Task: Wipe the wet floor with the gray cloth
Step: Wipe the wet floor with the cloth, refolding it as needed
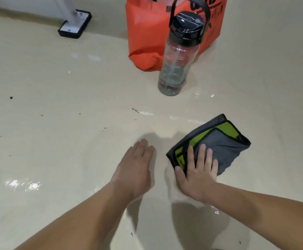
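A folded gray cloth (224,145) with lime-green patches and dark edging lies flat on the beige floor (75,123), right of centre. My right hand (197,172) rests palm down on the cloth's near left part, fingers spread and pointing away from me. My left hand (134,166) is flat over the bare floor just left of the cloth, fingers together, holding nothing. Wet sheen shows on the floor around both hands and in streaks (176,117) beyond the cloth.
A clear water bottle (176,69) with a black lid and loop handle stands behind the cloth. An orange bag (147,33) sits behind the bottle. A white furniture leg on a black foot (75,22) is at the back left. Small dark specks dot the floor.
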### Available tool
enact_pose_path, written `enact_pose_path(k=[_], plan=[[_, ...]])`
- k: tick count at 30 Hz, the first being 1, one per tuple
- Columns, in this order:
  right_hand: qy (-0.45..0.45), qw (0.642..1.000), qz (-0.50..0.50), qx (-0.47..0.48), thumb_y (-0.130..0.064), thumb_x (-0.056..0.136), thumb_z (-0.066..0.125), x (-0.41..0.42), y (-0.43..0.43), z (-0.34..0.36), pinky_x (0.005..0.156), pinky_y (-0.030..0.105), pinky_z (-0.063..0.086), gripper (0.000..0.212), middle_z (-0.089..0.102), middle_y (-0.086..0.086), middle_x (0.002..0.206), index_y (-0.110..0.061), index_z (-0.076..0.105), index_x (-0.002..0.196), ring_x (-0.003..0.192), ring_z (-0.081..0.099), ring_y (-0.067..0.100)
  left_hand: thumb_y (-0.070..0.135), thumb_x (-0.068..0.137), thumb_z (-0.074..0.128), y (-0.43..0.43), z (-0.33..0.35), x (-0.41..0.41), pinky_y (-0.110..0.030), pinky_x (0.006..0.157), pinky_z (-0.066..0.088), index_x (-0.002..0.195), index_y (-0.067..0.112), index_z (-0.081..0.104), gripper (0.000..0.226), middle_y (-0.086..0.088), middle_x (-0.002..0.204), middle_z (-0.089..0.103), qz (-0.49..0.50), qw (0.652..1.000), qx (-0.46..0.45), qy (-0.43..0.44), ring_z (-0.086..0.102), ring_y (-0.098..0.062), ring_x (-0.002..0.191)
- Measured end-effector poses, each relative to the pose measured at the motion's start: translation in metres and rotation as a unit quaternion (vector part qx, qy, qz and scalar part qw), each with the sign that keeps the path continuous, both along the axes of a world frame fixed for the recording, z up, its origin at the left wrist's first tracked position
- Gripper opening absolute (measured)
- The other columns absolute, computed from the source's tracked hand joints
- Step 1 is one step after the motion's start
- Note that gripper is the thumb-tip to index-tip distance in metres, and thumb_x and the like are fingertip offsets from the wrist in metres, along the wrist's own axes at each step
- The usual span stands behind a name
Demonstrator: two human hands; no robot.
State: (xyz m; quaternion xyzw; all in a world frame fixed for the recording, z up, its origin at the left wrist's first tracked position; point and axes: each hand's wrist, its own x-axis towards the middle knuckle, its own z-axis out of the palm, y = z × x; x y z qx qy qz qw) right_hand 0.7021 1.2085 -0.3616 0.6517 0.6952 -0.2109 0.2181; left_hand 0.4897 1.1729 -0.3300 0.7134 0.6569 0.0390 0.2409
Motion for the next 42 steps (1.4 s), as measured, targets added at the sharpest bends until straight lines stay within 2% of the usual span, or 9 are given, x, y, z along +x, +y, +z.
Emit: enact_pose_path(k=[2,7,10,13,16,19,31,35,42], plan=[[0.035,0.996,0.075,0.024,-0.064,0.1,0.017,-0.032,-0.017,-0.006,0.122,0.06,-0.014,0.085,-0.04,0.02,0.16,-0.017,-0.026,0.157,0.148,-0.034,0.042,0.005,0.085,0.044,-0.014,0.001,-0.029,-0.038,0.124,0.028,0.15,0.005,0.046,0.065,-0.02,0.161,0.037,0.067,0.997,0.036,-0.015,0.036,-0.035,0.15],[0.166,0.935,0.307,0.065,-0.066,0.091,0.038,-0.098,-0.083,-0.007,0.113,0.059,0.023,0.078,0.035,0.022,0.162,-0.018,0.053,0.15,0.149,0.031,0.045,-0.004,0.076,0.055,-0.031,-0.004,-0.077,-0.032,0.116,0.037,0.14,0.003,0.053,0.064,-0.018,0.154,0.042,0.145,0.988,0.048,-0.034,0.044,-0.034,0.142],[0.289,0.902,0.314,0.063,-0.051,0.099,0.042,-0.095,-0.072,0.007,0.122,0.047,0.017,0.062,0.029,0.01,0.167,-0.021,0.046,0.153,0.157,0.02,0.029,-0.003,0.072,0.054,-0.031,-0.004,-0.08,-0.033,0.115,0.035,0.133,0.002,0.053,0.061,-0.024,0.152,0.041,0.163,0.984,0.052,-0.044,0.043,-0.037,0.141],[0.418,0.882,0.176,0.126,-0.028,0.104,0.045,-0.063,-0.038,0.023,0.111,0.035,0.039,0.039,0.055,0.002,0.138,-0.011,0.057,0.137,0.132,0.049,0.021,0.007,0.09,0.048,-0.029,-0.005,-0.065,-0.044,0.124,0.027,0.149,0.005,0.04,0.06,-0.02,0.161,0.032,0.135,0.988,0.075,-0.004,0.029,-0.039,0.151],[0.408,0.887,0.045,0.212,-0.017,0.098,0.049,-0.044,-0.007,0.03,0.096,0.032,0.042,0.024,0.055,0.0,0.113,-0.014,0.062,0.117,0.107,0.052,0.02,0.022,0.098,0.051,-0.03,-0.012,-0.028,-0.051,0.124,0.027,0.15,0.004,0.045,0.055,-0.021,0.163,0.032,0.025,0.993,0.112,0.0,0.027,-0.038,0.152],[0.316,0.922,-0.026,0.222,-0.016,0.096,0.051,-0.044,0.029,0.02,0.087,0.029,0.041,0.022,0.057,-0.001,0.107,-0.018,0.066,0.11,0.103,0.053,0.021,0.04,0.105,0.028,-0.032,-0.031,0.009,-0.05,0.129,0.004,0.163,0.008,0.018,0.066,-0.016,0.172,0.005,-0.05,0.997,0.032,0.056,-0.003,-0.032,0.159],[0.297,0.934,0.094,0.176,-0.012,0.094,0.054,-0.092,0.054,0.014,0.088,0.031,0.046,0.032,0.067,-0.002,0.109,-0.02,0.068,0.121,0.104,0.059,0.022,0.071,0.1,0.022,-0.03,-0.05,-0.044,-0.046,0.127,-0.004,0.165,0.019,0.005,0.085,-0.006,0.172,-0.009,-0.073,0.991,0.025,0.113,-0.018,-0.023,0.157],[0.328,0.928,0.156,0.085,-0.014,0.096,0.053,-0.148,0.043,0.032,0.1,0.026,0.042,0.044,0.061,-0.005,0.138,-0.022,0.057,0.139,0.124,0.055,0.015,0.07,0.098,0.001,-0.039,-0.042,-0.124,-0.047,0.126,-0.01,0.158,0.021,-0.023,0.081,-0.005,0.165,-0.032,-0.034,0.978,-0.028,0.202,-0.03,-0.023,0.153],[0.216,0.962,0.158,-0.055,-0.032,0.1,0.048,-0.209,-0.028,0.064,0.108,0.043,0.045,0.048,0.053,-0.001,0.149,-0.022,0.047,0.146,0.13,0.055,0.024,0.068,0.096,-0.004,-0.088,-0.04,-0.199,-0.05,0.126,-0.012,0.158,0.023,-0.024,0.079,-0.004,0.168,-0.028,0.052,0.979,-0.056,0.19,-0.029,-0.021,0.154]])
